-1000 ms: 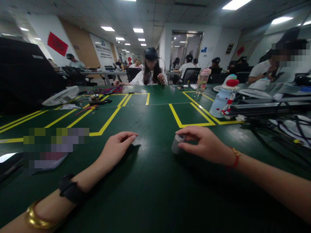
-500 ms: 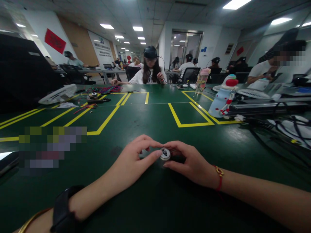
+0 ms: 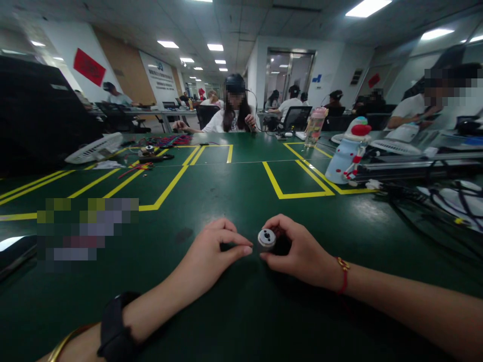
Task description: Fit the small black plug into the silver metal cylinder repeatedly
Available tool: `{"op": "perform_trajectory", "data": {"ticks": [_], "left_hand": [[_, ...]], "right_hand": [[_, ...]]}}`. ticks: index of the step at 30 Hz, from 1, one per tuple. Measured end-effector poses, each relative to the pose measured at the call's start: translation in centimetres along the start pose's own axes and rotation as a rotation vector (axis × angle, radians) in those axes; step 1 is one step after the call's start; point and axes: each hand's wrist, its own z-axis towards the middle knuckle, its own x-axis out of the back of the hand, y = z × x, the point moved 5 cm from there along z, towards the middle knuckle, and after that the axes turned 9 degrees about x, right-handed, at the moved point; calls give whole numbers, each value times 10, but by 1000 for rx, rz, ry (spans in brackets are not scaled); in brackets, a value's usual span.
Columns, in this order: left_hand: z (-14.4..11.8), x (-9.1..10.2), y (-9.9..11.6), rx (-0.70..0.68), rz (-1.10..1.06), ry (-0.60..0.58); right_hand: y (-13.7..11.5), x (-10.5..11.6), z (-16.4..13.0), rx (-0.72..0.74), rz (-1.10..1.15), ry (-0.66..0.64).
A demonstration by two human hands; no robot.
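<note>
A small metal cylinder (image 3: 266, 241) stands upright, its silvery round top showing a dark centre and small dark holes. My right hand (image 3: 292, 249) curls around it from the right, thumb at the near side and fingers at the far side. Just left of the cylinder, apart from it, is my left hand (image 3: 215, 246). Its thumb and forefinger tips are pressed together in a pinch; whether something tiny is between them I cannot make out. Both hands are low over the green table (image 3: 219, 191).
A blue snowman-shaped bottle (image 3: 339, 160) and a clear bottle with a pink lid (image 3: 315, 128) stand on the right, near black cables (image 3: 411, 226). Coloured wires (image 3: 175, 140) and a white fan (image 3: 94, 148) lie at the left. Across the table sits a person (image 3: 234, 113).
My left fingers have come off the cylinder and moved slightly left, closing into a pinch. The cylinder has shifted a little right in my right hand, its top more fully visible.
</note>
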Motion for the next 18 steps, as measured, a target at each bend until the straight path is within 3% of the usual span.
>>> {"op": "perform_trajectory", "data": {"ticks": [5,9,12,15,18], "left_hand": [[4,-18,-9,-28,113,-39],[3,-6,-10,12,2,-56],[6,21,-22,103,-50,34],[11,52,-43,211,-85,242],[17,64,-66,320,-107,321]], "right_hand": [[-4,-3,0,0,-7,-21],[-2,22,5,-36,-194,40],[22,73,11,-233,-432,41],[55,143,10,-437,-756,50],[85,203,1,-525,-908,75]]}}
